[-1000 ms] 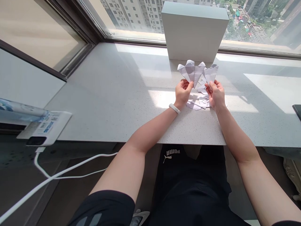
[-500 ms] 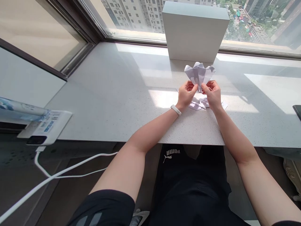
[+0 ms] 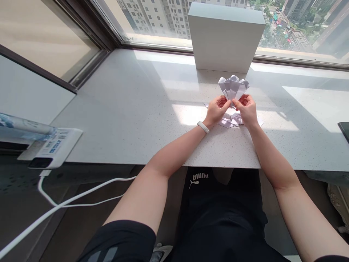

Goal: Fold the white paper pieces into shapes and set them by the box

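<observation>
A folded paper flower [image 3: 233, 87], pale lilac-white with several rounded petals fanned upward, is held above the counter between both hands. My left hand [image 3: 217, 110] pinches its narrow base from the left, thumb in front and fingers curled behind. From the right, my right hand [image 3: 246, 109] grips the same base, its thumb tip close to the left thumb. Below the hands, more folded paper pieces [image 3: 230, 120] lie on the counter, partly covered by my wrists.
The speckled white counter [image 3: 131, 120] runs along the window. A white box [image 3: 225, 45] stands upright behind the flower. At the left edge sits a white power bank-like device [image 3: 56, 147] with a white cable [image 3: 62, 203]. A dark object [image 3: 344, 130] lies at the far right.
The paper flower's petals have drawn closer together, so its fan looks narrower and slightly lower. Both hands keep their hold and have barely moved.
</observation>
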`<action>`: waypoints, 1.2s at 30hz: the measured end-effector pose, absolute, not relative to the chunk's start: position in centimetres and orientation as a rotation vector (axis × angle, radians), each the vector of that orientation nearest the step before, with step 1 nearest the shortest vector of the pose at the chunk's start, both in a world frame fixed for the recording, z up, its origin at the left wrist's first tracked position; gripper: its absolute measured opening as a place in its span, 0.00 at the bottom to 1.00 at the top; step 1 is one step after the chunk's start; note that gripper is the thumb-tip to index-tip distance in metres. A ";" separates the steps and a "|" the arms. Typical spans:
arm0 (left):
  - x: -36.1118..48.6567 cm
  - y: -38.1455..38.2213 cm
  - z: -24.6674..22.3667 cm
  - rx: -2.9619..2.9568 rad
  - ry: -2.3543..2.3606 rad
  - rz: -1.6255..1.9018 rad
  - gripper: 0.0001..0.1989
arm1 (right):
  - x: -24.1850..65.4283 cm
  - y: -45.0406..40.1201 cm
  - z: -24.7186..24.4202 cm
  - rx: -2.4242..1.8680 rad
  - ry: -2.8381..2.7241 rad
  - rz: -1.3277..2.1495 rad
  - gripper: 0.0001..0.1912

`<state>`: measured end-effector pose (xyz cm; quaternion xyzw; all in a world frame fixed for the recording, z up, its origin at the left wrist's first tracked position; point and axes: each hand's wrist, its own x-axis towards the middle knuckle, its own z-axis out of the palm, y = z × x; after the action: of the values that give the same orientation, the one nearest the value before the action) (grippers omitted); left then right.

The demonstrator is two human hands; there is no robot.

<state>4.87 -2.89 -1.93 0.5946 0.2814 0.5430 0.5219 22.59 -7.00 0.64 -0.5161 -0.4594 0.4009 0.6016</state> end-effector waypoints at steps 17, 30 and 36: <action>5.1 -2.9 -1.9 1.432 0.632 1.261 0.16 | 22.0 -7.9 1.7 -1.218 -1.125 0.729 0.28; 4.9 -3.1 -1.5 1.482 0.616 1.197 0.07 | 22.4 -7.4 0.9 -1.214 -1.133 0.653 0.23; 4.9 -3.0 -1.9 1.505 0.644 1.201 0.05 | 22.4 -7.3 0.9 -1.219 -1.098 0.675 0.26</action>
<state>4.88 -2.96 -1.90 0.6298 0.2693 0.5027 0.5275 22.38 -7.35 0.87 -0.5325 -0.4799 0.2951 0.6317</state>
